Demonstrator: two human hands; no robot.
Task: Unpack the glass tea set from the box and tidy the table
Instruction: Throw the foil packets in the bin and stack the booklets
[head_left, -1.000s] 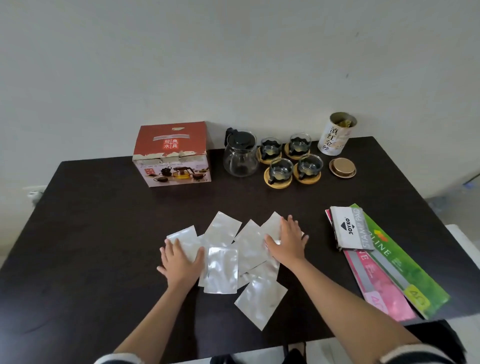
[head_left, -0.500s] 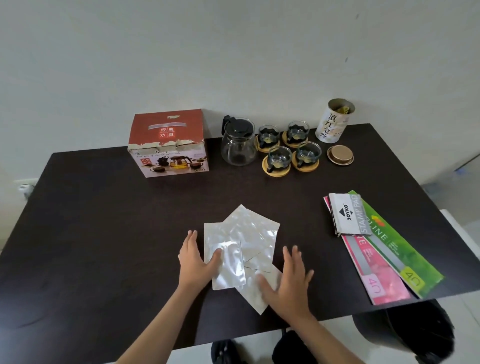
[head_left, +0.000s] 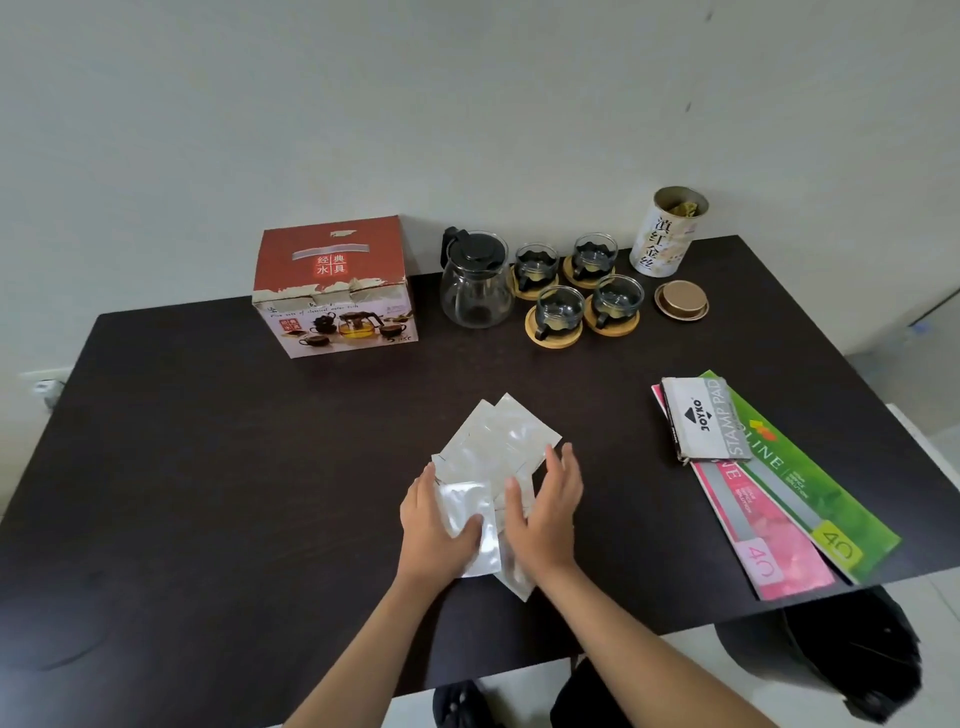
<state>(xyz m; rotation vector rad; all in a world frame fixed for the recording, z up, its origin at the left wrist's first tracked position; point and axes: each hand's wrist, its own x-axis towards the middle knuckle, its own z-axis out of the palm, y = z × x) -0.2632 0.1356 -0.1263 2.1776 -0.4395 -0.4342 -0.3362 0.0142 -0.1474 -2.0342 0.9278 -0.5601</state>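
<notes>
Several silvery plastic bags (head_left: 498, 447) lie bunched in an overlapping pile on the dark table (head_left: 208, 467), near its front edge. My left hand (head_left: 434, 525) presses on the pile's left side with its thumb on the top bag. My right hand (head_left: 548, 512) cups the right side, fingers spread. At the back stand the red tea-set box (head_left: 335, 291), a glass teapot (head_left: 475, 283) with a black lid, and several glass cups (head_left: 560, 310) on round wooden coasters.
A white tea tin (head_left: 667, 234) stands open at the back right, its gold lid (head_left: 681, 300) lying beside it. A stamp pad pouch (head_left: 701, 418) rests on green and pink folders (head_left: 810, 488) at the right. A black bin (head_left: 841, 654) sits below the table's front right corner.
The bags were spread wide across the table a second ago. Both hands have swept them inward into one tight pile and now sit close together on it.
</notes>
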